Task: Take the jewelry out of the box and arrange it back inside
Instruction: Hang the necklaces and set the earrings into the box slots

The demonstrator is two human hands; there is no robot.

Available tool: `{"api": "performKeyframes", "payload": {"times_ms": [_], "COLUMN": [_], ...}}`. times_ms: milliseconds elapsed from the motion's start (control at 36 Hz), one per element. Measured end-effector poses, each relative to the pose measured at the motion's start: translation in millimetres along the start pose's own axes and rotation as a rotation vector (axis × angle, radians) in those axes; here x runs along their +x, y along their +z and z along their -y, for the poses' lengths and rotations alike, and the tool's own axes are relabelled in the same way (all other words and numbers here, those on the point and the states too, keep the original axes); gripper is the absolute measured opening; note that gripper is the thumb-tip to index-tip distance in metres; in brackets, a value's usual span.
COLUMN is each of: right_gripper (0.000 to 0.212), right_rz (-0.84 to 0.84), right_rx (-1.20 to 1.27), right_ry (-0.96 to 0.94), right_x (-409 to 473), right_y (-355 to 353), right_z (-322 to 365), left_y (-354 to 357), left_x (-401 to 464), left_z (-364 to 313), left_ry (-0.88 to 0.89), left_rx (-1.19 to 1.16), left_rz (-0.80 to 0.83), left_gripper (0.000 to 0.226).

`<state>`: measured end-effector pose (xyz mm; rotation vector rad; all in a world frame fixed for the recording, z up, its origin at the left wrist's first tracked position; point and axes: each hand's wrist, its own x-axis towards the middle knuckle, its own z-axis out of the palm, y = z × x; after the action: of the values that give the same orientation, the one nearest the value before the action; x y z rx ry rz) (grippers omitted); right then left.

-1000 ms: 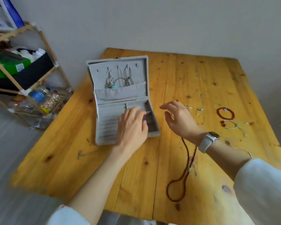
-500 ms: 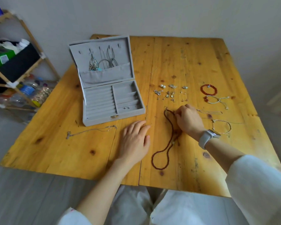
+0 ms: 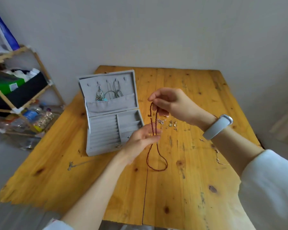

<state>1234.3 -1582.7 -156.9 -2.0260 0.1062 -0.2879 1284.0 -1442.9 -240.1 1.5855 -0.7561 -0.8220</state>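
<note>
- Right hand (image 3: 170, 103), raised above the surface (image 3: 198, 180): thumb and fingers pinch the top of the dark red bead necklace (image 3: 154, 138), whose loop hangs down.
- Left hand (image 3: 140, 140): fingers loosely spread, touching the hanging strands.
- Grey jewelry box (image 3: 110, 113): lid up, far left of the necklace.
- Small silver pieces (image 3: 170, 124): on the surface beneath the right hand.

Bare table (image 3: 181, 193) is left in front, while the open jewelry box (image 3: 113, 130) and scattered small pieces (image 3: 170, 124) are set farther back.
</note>
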Motion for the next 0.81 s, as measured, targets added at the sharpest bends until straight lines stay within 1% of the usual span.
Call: {"api": "performKeyframes", "payload": {"times_ms": [56,111,194,306,417,500,556,611,639,750,806], "right_gripper": [0.016,0.017,0.019,0.025,0.028,0.029,0.028,0.028,0.028,0.027,0.027], "right_rz": [-0.064,-0.134,-0.235,-0.349,-0.399,-0.420,-0.427,-0.435,-0.439,-0.450,-0.448], "right_rx": [0.036,0.091,0.198,0.288,0.324,0.356,0.380,0.401,0.409,0.402,0.393], "right_ry": [-0.028,-0.041,-0.057,-0.078,-0.087,-0.102,-0.117,-0.127,-0.132,-0.127,-0.111], "right_x": [14.0,29.1,52.4,81.0,110.2,130.5,141.4,150.6,154.5,164.8,166.1], "right_y": [-3.5,-8.4,-17.9,-26.2,-23.9,-20.4,-19.7,-19.5,-19.3,-18.5,-17.9], "right_z": [9.6,17.9,26.5,27.6,24.3,22.8,22.7,21.2,19.9,9.9,3.1], "left_y": [-8.1,-19.7,-44.3,-80.8,-113.1,-131.4,-138.1,-141.5,-142.3,-137.6,-134.8], "left_x": [7.5,17.0,33.4,56.4,83.4,103.9,117.1,129.5,135.0,151.1,156.1], "left_z": [-12.8,-21.3,-30.5,-38.6,-45.7,-50.1,-50.2,-47.5,-45.4,-30.2,-20.3], "left_ry": [0.029,0.054,0.091,0.099,0.141,0.177,0.200,0.220,0.228,0.231,0.244], "left_rx": [0.016,0.056,0.150,0.274,0.384,0.400,0.338,0.274,0.267,0.316,0.368], "left_rz": [0.005,-0.052,-0.175,-0.321,-0.521,-0.647,-0.673,-0.683,-0.687,-0.674,-0.674], "left_gripper": [0.020,0.014,0.016,0.006,0.012,0.010,0.008,0.022,0.024,0.008,0.009]}}
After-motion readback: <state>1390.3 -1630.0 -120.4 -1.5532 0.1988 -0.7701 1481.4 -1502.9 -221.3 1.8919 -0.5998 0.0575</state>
